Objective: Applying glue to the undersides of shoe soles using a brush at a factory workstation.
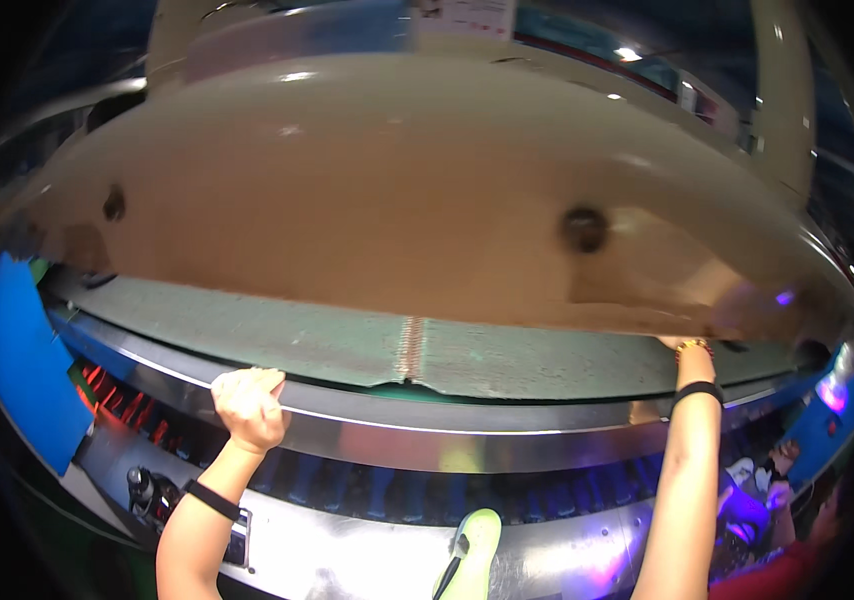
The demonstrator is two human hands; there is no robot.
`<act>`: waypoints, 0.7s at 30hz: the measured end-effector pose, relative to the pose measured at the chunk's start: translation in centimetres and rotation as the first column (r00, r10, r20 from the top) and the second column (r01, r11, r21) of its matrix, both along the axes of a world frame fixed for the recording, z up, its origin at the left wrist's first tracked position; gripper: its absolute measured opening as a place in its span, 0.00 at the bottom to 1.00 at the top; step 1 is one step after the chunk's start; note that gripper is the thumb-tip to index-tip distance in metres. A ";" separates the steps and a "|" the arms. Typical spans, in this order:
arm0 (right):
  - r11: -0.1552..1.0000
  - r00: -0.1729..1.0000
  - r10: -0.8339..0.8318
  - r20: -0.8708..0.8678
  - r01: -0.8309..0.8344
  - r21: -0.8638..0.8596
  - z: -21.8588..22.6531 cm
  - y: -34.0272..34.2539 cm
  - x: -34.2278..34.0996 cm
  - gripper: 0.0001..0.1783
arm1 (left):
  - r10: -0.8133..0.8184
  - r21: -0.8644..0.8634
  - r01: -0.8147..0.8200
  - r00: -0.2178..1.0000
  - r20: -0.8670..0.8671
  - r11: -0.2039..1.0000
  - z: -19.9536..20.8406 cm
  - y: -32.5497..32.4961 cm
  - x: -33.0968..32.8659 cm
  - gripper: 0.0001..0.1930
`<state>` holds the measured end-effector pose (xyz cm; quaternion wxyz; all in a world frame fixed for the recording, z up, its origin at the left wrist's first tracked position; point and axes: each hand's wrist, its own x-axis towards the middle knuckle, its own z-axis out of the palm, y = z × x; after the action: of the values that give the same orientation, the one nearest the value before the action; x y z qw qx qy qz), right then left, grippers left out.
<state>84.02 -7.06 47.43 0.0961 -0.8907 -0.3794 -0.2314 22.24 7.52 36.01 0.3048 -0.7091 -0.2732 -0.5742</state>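
Note:
My left hand (249,408) is curled closed at the metal rail (347,425) along the front of a grey-green conveyor belt (277,330). Whether anything sits inside its fingers I cannot make out. My right hand (675,342) reaches across the rail to the lower edge of a large, glossy beige-brown hood (367,200). Its fingers are hidden at that edge. The belt shows a stitched seam (411,348) across its middle. Below the rail, a yellow-green piece shaped like a shoe sole (482,550) lies near a slim dark object (450,570).
Blue panels (22,360) flank the belt. Dark slots with an orange-red glow (127,405) run beneath the rail, above a shiny metal ledge (347,540). A black object (147,490) stands at lower left. Another person's red sleeve (777,575) shows at lower right, beside purple light.

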 end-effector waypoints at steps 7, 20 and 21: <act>0.970 0.988 -0.146 -0.050 0.134 -0.203 0.4 2.9 4.0 0.55 | 0.088 -0.038 -0.089 0.996 -0.030 0.995 -0.4 0.4 0.0 0.07; 0.976 0.985 0.027 -0.172 -0.063 -0.210 -2.8 8.8 12.0 0.39 | -0.010 -0.022 0.012 0.997 0.083 1.000 -0.6 -0.1 0.0 0.09; 0.981 0.972 0.080 -0.220 -0.115 -0.155 -2.7 9.0 11.2 0.38 | -0.013 -0.018 0.014 0.996 0.091 1.000 -0.6 -0.1 0.0 0.08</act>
<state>95.24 1.91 44.72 0.0728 -0.8955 -0.4283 -0.0970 22.27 7.44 35.45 0.2816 -0.6869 -0.2873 -0.6052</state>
